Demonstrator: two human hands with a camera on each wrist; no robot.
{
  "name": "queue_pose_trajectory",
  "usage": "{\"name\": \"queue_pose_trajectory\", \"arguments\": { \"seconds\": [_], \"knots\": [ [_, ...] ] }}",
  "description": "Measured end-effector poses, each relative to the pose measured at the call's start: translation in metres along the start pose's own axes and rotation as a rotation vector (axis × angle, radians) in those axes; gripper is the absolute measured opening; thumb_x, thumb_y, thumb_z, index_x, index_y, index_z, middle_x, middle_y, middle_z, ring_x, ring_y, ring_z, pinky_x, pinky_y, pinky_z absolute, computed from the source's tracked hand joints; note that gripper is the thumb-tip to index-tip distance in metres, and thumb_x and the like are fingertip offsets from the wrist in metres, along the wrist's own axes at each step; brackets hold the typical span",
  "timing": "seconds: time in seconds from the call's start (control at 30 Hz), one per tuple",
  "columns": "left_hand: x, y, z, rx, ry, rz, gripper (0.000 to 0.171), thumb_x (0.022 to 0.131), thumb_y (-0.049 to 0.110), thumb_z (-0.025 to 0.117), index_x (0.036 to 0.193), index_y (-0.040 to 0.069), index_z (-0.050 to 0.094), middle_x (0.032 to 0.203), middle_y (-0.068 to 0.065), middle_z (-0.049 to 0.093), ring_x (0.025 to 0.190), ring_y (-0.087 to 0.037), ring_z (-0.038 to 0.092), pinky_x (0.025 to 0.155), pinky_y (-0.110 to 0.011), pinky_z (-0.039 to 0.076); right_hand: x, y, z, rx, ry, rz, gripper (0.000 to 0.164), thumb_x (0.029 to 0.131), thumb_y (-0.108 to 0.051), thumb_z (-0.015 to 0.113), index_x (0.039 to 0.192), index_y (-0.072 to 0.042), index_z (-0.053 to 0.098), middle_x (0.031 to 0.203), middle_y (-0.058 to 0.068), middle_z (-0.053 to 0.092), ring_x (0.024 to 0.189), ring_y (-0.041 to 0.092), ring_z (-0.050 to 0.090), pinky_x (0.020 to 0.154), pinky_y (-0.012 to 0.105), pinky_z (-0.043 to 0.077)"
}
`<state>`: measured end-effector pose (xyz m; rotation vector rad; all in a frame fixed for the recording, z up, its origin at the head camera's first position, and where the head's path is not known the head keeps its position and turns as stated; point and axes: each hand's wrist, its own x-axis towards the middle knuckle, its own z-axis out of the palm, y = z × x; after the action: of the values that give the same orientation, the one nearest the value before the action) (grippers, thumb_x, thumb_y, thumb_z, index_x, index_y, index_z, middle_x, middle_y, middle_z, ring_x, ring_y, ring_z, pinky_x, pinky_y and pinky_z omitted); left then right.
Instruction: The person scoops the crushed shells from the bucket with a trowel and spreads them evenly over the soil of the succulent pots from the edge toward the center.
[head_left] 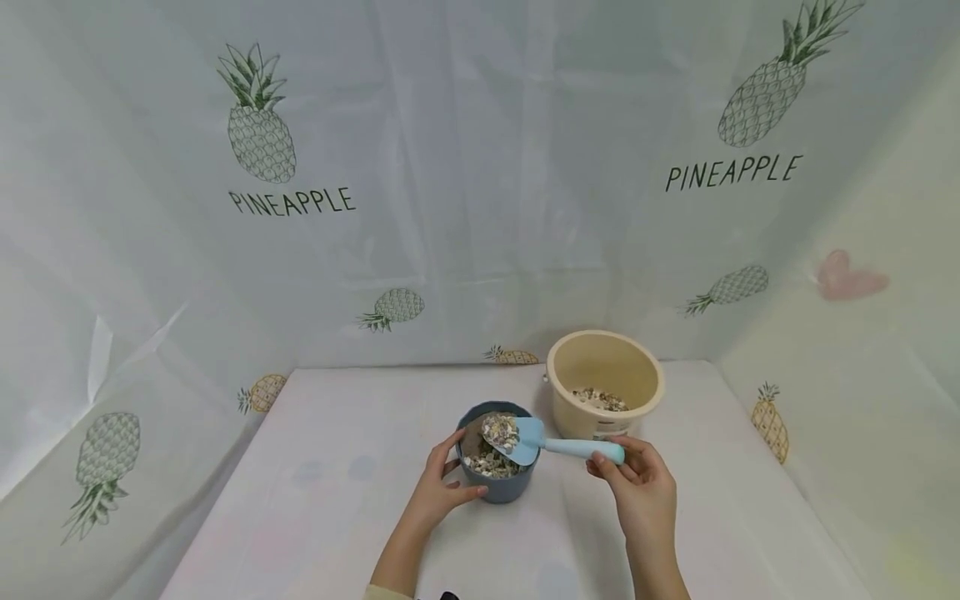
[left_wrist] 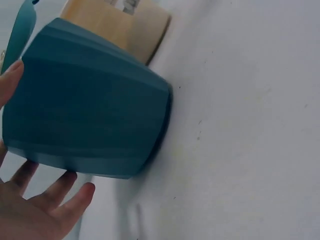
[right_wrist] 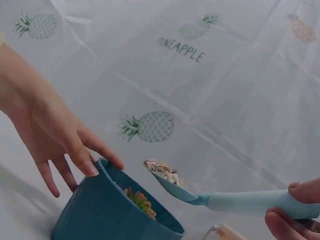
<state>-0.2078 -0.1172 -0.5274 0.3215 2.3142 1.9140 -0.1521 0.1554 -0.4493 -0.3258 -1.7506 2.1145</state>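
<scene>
My left hand point(head_left: 437, 482) holds a blue flower pot point(head_left: 506, 492) by its left side, thumb in front and fingers around the rim. Mixed small stones partly cover the soil inside, and a small succulent point(right_wrist: 141, 201) shows within the pot in the right wrist view. Between thumb and fingers, my right hand point(head_left: 647, 482) grips the handle of a light blue garden scoop point(head_left: 529, 442). The blade carries a heap of small mixed stones point(right_wrist: 164, 170) and hangs above the pot's opening, tilted slightly.
Behind and right of the pot stands a cream bucket point(head_left: 606, 417) with more stones point(head_left: 600, 399) at its bottom. A pale cloth point(head_left: 352, 517) covers the table. Pineapple-printed sheeting point(head_left: 487, 208) rises along the back and both sides.
</scene>
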Motion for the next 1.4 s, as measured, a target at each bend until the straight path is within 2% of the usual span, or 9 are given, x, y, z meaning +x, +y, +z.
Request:
{"name": "queue_pose_trajectory", "arguments": {
  "seconds": [0.13,0.23,0.4,0.53,0.7,0.9,1.03,1.27,1.4],
  "knots": [
    [0.009,-0.005,-0.005,-0.012,-0.056,-0.011,0.101,0.076,0.008,0.085,0.155,0.015,0.023,0.156,-0.027,0.011,0.134,-0.054,0.029,0.099,-0.060,0.039,-0.001,0.002,0.002,-0.002,0.012,0.007,0.035,0.083,0.012,0.071,0.115,0.010,0.057,0.095,0.011,0.066,0.075,0.021,0.071,0.073,0.034,0.058],
    [0.022,-0.006,-0.011,-0.021,-0.130,-0.023,0.104,0.074,0.008,0.086,0.156,0.018,0.022,0.158,-0.023,0.010,0.137,-0.052,0.023,0.102,-0.059,0.037,0.000,0.002,0.004,-0.014,0.021,0.017,0.034,0.083,0.012,0.071,0.114,0.009,0.058,0.095,0.012,0.066,0.075,0.021,0.071,0.074,0.034,0.057],
    [0.047,-0.004,-0.022,0.036,-0.259,-0.014,0.109,0.072,0.008,0.087,0.156,0.025,0.020,0.159,-0.017,0.014,0.141,-0.046,0.018,0.105,-0.060,0.032,0.004,0.001,0.008,-0.035,0.010,0.010,0.034,0.083,0.010,0.071,0.114,0.008,0.058,0.096,0.013,0.066,0.076,0.022,0.071,0.075,0.034,0.057],
    [0.052,-0.003,-0.029,0.042,-0.301,-0.011,0.110,0.070,0.006,0.088,0.155,0.027,0.022,0.159,-0.014,0.017,0.142,-0.041,0.019,0.107,-0.061,0.028,0.004,-0.001,0.011,-0.055,-0.004,-0.005,0.034,0.083,0.010,0.072,0.114,0.006,0.059,0.097,0.013,0.066,0.076,0.021,0.071,0.074,0.033,0.057],
    [0.044,-0.002,-0.027,0.013,-0.275,-0.019,0.109,0.072,0.009,0.088,0.156,0.024,0.021,0.159,-0.018,0.013,0.140,-0.046,0.021,0.106,-0.059,0.032,0.006,-0.002,0.014,-0.078,-0.025,-0.008,0.033,0.082,0.009,0.073,0.112,0.005,0.060,0.098,0.012,0.068,0.076,0.020,0.071,0.073,0.033,0.058],
    [0.032,-0.006,-0.022,-0.006,-0.218,-0.016,0.106,0.074,0.012,0.087,0.156,0.026,0.023,0.160,-0.017,0.008,0.142,-0.047,0.013,0.106,-0.058,0.032,0.008,-0.002,0.018,-0.080,-0.058,-0.018,0.032,0.082,0.013,0.070,0.112,0.005,0.060,0.099,0.013,0.067,0.079,0.021,0.071,0.074,0.035,0.058],
    [0.023,-0.007,-0.019,-0.042,-0.175,-0.016,0.103,0.075,0.012,0.086,0.156,0.026,0.024,0.160,-0.017,0.010,0.143,-0.045,0.012,0.108,-0.056,0.031,0.011,-0.002,0.022,-0.111,-0.107,-0.011,0.032,0.083,0.014,0.069,0.112,0.006,0.059,0.101,0.014,0.067,0.079,0.019,0.071,0.074,0.034,0.058],
    [0.015,-0.005,-0.016,-0.113,-0.140,-0.044,0.100,0.077,0.010,0.085,0.156,0.026,0.026,0.161,-0.017,0.008,0.143,-0.046,0.012,0.107,-0.054,0.033,0.023,-0.005,0.018,-0.203,-0.231,-0.015,0.032,0.087,0.003,0.071,0.116,0.005,0.059,0.103,0.015,0.066,0.079,0.022,0.071,0.074,0.032,0.057],
    [0.012,-0.006,-0.016,-0.109,-0.118,-0.046,0.098,0.077,0.010,0.085,0.155,0.025,0.028,0.160,-0.017,0.011,0.143,-0.046,0.014,0.106,-0.053,0.035,0.029,-0.007,0.018,-0.218,-0.283,-0.034,0.032,0.087,0.003,0.071,0.116,0.006,0.058,0.102,0.017,0.066,0.079,0.023,0.071,0.074,0.032,0.057]
  ]
}}
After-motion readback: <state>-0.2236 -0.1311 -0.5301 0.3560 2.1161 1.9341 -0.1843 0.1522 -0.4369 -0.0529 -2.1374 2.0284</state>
